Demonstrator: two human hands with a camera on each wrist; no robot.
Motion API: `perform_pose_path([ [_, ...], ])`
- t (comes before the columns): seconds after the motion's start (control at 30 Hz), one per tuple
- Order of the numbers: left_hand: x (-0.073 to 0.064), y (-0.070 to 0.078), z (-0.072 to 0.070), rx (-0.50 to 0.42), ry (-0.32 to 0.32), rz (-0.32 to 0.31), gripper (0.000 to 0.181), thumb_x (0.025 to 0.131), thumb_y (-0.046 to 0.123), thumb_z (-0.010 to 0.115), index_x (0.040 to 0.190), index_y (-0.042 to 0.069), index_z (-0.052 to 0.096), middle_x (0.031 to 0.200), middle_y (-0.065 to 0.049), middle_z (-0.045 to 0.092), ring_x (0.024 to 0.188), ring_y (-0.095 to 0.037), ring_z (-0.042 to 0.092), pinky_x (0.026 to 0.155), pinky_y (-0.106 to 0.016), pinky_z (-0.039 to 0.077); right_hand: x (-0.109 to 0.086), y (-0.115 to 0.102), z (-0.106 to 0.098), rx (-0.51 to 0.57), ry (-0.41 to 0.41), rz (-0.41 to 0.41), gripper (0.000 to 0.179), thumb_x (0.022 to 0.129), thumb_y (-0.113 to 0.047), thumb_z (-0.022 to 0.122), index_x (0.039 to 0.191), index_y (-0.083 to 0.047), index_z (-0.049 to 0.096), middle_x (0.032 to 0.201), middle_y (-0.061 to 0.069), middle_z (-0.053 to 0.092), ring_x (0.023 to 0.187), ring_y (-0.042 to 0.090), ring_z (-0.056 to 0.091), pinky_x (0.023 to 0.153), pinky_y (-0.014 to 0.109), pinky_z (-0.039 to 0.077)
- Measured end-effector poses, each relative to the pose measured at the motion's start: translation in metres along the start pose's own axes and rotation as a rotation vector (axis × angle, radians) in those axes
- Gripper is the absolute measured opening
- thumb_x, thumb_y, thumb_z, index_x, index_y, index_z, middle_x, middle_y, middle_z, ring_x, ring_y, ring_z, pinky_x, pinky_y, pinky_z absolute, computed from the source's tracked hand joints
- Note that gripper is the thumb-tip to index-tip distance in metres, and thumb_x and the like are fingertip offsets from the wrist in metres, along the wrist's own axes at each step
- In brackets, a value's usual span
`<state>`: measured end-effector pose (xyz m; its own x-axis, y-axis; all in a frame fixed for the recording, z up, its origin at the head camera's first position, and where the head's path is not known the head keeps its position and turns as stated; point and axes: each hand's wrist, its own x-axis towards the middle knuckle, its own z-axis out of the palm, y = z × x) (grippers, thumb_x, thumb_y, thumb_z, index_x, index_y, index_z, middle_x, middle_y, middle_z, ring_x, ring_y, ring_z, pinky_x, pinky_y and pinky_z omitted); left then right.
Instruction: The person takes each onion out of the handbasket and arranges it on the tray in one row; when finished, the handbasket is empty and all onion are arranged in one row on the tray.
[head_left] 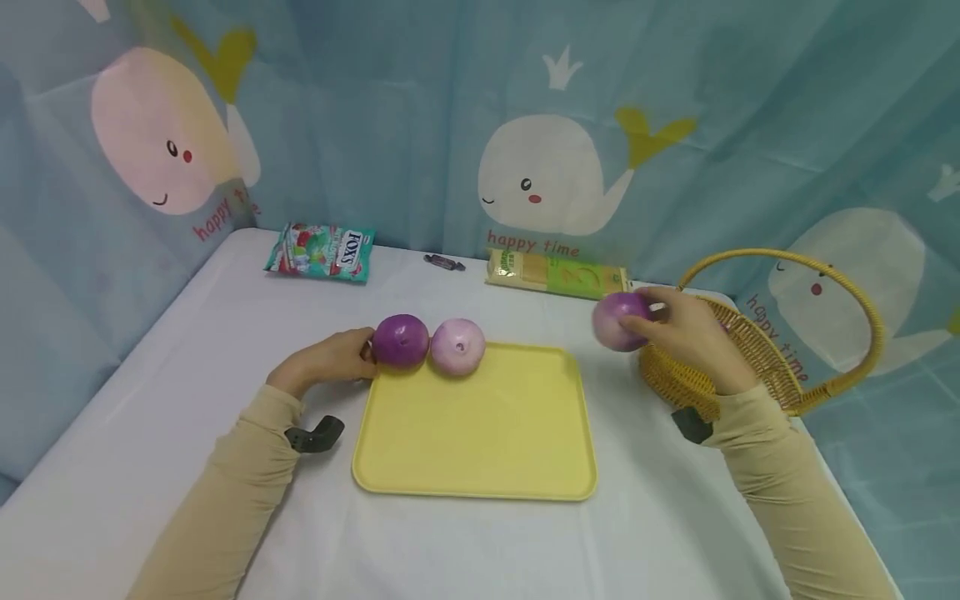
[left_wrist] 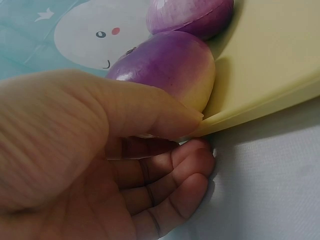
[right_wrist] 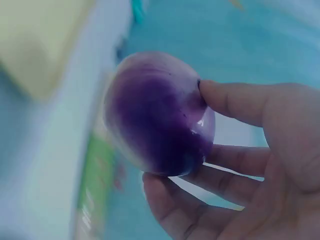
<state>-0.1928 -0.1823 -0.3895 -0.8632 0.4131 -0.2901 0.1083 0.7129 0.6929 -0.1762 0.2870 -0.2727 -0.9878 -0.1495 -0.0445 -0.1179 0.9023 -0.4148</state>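
Observation:
Thumb above and curled fingers below, my left hand (head_left: pixel 335 357) grips the far left corner of the yellow tray (head_left: pixel 480 442). In the left wrist view the thumb (left_wrist: pixel 165 116) lies against a dark purple onion (left_wrist: pixel 172 62) sitting in that corner. A paler purple onion (head_left: pixel 458 347) sits right beside it along the tray's far edge. To the right of the tray, my right hand (head_left: pixel 693 333) holds a third purple onion (head_left: pixel 615 322) between thumb and fingertips, in front of the wicker basket. The right wrist view shows this onion's glossy purple side, slightly blurred.
The wicker basket (head_left: pixel 757 342) with a tall handle stands at the right, partly behind my right forearm; something purple shows inside. Along the back lie a teal candy bag (head_left: pixel 321 252), a small dark wrapped candy (head_left: pixel 444 262) and a yellow-green packet (head_left: pixel 555 275). A whale-print curtain (head_left: pixel 390 125) hangs behind.

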Motion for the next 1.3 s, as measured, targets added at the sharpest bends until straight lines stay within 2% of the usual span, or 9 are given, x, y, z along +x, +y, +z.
perform_pose_path([
  [0.17,-0.002,-0.002,0.004,-0.008,0.003,0.008,0.023,0.081,0.010,0.065,0.096,0.003,0.050,0.076,-0.005,0.053,0.068,-0.017,0.049,0.061,-0.029,0.041,0.021,-0.028,0.060,0.035,-0.051,-0.174,0.058,0.090,-0.034,0.068,0.136,-0.001,0.053,0.128,0.020,0.062,0.109,0.036,0.065,0.089,0.047,0.054],
  [0.27,-0.002,-0.001,0.002,-0.003,0.006,0.005,0.023,0.081,0.010,0.065,0.096,0.003,0.049,0.076,-0.005,0.052,0.068,-0.017,0.049,0.061,-0.029,0.041,0.028,-0.037,0.083,0.021,-0.065,-0.232,0.055,0.089,-0.028,0.070,0.132,0.002,0.054,0.125,0.021,0.064,0.106,0.034,0.066,0.087,0.046,0.055],
  [0.33,-0.002,0.001,0.001,0.005,0.005,-0.003,0.023,0.081,0.010,0.065,0.096,0.003,0.049,0.077,-0.005,0.053,0.068,-0.017,0.050,0.061,-0.029,0.042,0.030,-0.040,0.092,0.025,-0.075,-0.237,0.056,0.088,-0.027,0.071,0.132,0.002,0.054,0.123,0.020,0.064,0.106,0.033,0.065,0.088,0.045,0.055],
  [0.63,-0.003,0.006,-0.002,0.030,0.005,0.004,0.024,0.080,0.009,0.064,0.098,0.003,0.049,0.078,-0.005,0.053,0.067,-0.016,0.050,0.061,-0.028,0.041,0.037,-0.054,0.108,0.088,-0.099,-0.251,0.059,0.086,-0.026,0.073,0.134,0.001,0.053,0.124,0.019,0.064,0.109,0.032,0.064,0.092,0.045,0.054],
  [0.83,-0.004,0.005,0.001,0.007,0.007,0.005,0.024,0.080,0.007,0.064,0.097,0.002,0.049,0.078,-0.005,0.052,0.066,-0.016,0.050,0.060,-0.028,0.042,0.040,-0.065,0.120,0.095,-0.112,-0.302,0.058,0.087,-0.025,0.073,0.134,0.001,0.053,0.123,0.018,0.064,0.108,0.031,0.063,0.091,0.043,0.054],
  [1.3,-0.003,0.005,0.001,0.003,-0.003,0.005,0.029,0.082,0.009,0.065,0.106,0.000,0.051,0.082,-0.008,0.056,0.069,-0.017,0.052,0.062,-0.029,0.044,0.043,-0.070,0.124,0.077,-0.133,-0.310,0.061,0.089,-0.028,0.070,0.139,-0.001,0.048,0.127,0.018,0.061,0.111,0.032,0.062,0.093,0.043,0.053],
])
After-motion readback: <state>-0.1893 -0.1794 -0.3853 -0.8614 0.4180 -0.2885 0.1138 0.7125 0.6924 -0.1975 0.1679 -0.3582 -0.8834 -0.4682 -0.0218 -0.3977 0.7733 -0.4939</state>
